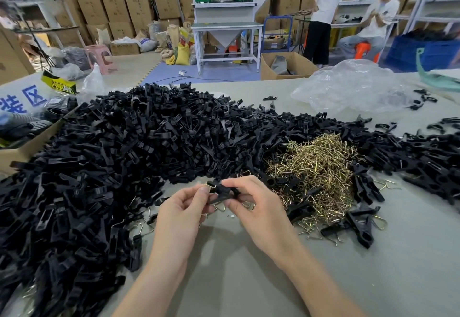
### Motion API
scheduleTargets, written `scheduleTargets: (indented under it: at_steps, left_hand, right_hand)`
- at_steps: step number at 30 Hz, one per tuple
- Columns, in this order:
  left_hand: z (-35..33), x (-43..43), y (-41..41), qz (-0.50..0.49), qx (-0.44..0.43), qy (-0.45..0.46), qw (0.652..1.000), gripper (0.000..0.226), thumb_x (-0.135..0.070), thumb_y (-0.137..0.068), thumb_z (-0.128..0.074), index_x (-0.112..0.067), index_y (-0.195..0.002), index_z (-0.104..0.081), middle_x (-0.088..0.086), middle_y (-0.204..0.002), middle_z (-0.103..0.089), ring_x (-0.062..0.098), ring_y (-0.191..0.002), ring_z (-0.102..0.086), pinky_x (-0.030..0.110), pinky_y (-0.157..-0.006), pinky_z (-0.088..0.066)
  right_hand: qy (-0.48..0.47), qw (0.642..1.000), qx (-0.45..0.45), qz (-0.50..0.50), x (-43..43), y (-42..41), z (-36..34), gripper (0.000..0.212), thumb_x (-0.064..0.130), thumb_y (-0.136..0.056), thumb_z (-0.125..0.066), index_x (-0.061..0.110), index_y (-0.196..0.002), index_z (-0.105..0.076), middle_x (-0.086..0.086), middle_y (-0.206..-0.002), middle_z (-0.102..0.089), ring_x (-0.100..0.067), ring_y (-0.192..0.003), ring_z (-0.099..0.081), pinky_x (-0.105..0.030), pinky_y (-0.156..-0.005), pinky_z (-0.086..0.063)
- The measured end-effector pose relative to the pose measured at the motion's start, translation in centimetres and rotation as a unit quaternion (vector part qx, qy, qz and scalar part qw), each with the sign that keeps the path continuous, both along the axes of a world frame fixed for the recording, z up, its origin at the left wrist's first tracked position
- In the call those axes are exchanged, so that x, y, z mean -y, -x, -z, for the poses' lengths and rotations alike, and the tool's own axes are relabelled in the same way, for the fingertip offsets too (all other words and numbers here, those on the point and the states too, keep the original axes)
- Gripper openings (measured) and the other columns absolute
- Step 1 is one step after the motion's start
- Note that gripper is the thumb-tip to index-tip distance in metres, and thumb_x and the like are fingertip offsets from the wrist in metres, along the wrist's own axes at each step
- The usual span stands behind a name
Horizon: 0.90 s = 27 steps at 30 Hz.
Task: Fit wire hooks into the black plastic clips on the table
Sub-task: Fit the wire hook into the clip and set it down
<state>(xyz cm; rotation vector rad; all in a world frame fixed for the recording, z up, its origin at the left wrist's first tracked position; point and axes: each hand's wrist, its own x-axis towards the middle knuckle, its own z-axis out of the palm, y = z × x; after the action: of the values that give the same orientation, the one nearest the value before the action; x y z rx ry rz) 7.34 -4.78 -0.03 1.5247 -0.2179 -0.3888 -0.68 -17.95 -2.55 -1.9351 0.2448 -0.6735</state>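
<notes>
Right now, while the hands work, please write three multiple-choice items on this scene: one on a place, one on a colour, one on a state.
1. Where is the hook pile?
A. on the floor
B. on the table, beside the clip heap
C. in a carton

2. What colour are the hooks?
A. red
B. white
C. gold

3. What do the left hand and right hand do?
A. rest flat
B. pinch one clip between them
C. hang at the sides

Answers:
1 B, the pile lies on the tabletop with black clips next to it.
2 C, the wires shine gold.
3 B, fingers of both hands curl round the clip.
</notes>
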Motion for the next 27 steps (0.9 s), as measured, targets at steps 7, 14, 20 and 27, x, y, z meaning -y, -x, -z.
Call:
scheduleTargets:
  at_steps: [7, 14, 20, 27]
  left_hand:
    - [-0.22, -0.28, -0.09, 0.016, 0.022, -0.061, 0.998, 0.012, -0.024, -0.092, -0.067, -0.018, -0.088, -0.076, -0.004, -0.078, -0.076, -0.001, -0.059, -0.061, 0.017, -0.058, -0.044]
    - [-0.31, -0.47, -0.39, -0.005, 0.006, -0.061, 0.998, 0.012, -0.017, -0.090, -0.064, -0.014, -0.082, -0.073, -0.005, -0.063, -0.068, 0.007, -0.049, -0.053, 0.014, -0.046, -0.043]
    - [-0.35, -0.64, -0.57, 0.001, 0.003, -0.079, 0.997, 0.012, -0.021, -0.090, -0.064, -0.017, -0.083, -0.074, -0.006, -0.065, -0.070, 0.004, -0.051, -0.055, 0.013, -0.047, -0.044]
    - [-0.37, -0.80, -0.69, -0.001, 0.003, -0.087, 0.996, 0.010, -0.020, -0.088, -0.066, -0.017, -0.083, -0.074, -0.005, -0.066, -0.070, 0.005, -0.050, -0.055, 0.015, -0.047, -0.044]
  right_hand:
    - [0.025, 1.000, 0.001, -0.008, -0.04, 0.06, -0.03, 0.037, 0.006, -0.092, -0.071, 0.034, -0.117, -0.069, 0.019, -0.114, -0.061, -0.006, -0.103, -0.066, -0.020, -0.090, -0.052]
    - [0.020, 1.000, 0.012, 0.007, 0.01, 0.10, -0.16, 0.038, 0.006, -0.091, -0.071, 0.033, -0.117, -0.070, 0.021, -0.114, -0.060, -0.004, -0.100, -0.065, -0.012, -0.087, -0.047]
    - [0.033, 0.999, 0.013, -0.008, -0.16, 0.25, -0.30, 0.037, 0.004, -0.091, -0.071, 0.030, -0.117, -0.070, 0.020, -0.114, -0.060, -0.007, -0.103, -0.065, -0.017, -0.088, -0.050]
    - [0.038, 0.999, 0.015, -0.009, -0.18, 0.16, -0.18, 0.037, 0.004, -0.091, -0.071, 0.030, -0.117, -0.071, 0.021, -0.115, -0.060, -0.007, -0.103, -0.065, -0.018, -0.087, -0.051]
